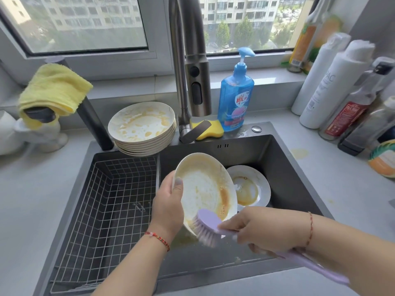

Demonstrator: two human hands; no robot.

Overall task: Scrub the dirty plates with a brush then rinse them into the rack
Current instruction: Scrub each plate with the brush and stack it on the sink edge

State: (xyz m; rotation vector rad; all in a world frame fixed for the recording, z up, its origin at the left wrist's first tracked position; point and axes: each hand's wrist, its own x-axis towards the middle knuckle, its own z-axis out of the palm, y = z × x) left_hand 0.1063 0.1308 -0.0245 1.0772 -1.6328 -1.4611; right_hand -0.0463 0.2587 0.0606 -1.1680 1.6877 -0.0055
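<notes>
left hand: holds the tilted plate over the sink; thumb hooked over the near-left rim, the other fingers behind the plate and out of sight, so can't tell how they lie.
right hand: fingers curled round the lilac brush handle just behind the head; handle tail sticks out past the wrist.
brush contact: bristles touch the plate's lower edge, just right of the left palm.
plate state: brown-orange sauce in an arc on the side away from the thumb; centre looks paler. Judged mid-scrub, not rinsed.
slip risk: wet, greasy rim and only the thumb visible on it; a hard brush push toward the palm could lever the plate out.
drop target: second dirty plate lies in the basin right below and beyond the held one; a drop would likely chip both.
splash risk: bristles flicking off the rim could throw sauce onto both wrists and the counter.
stack: dirty plates on the sink's back edge, beyond the left fingers, overhanging the rack side; an elbow bump or lift could tip it.
rack: wire basket left of the left hand, no plates in it.
faucet: no water seen running; rinse not yet done.
missed-dirt risk: back of the plate is hidden, can't tell if soiled.
</notes>
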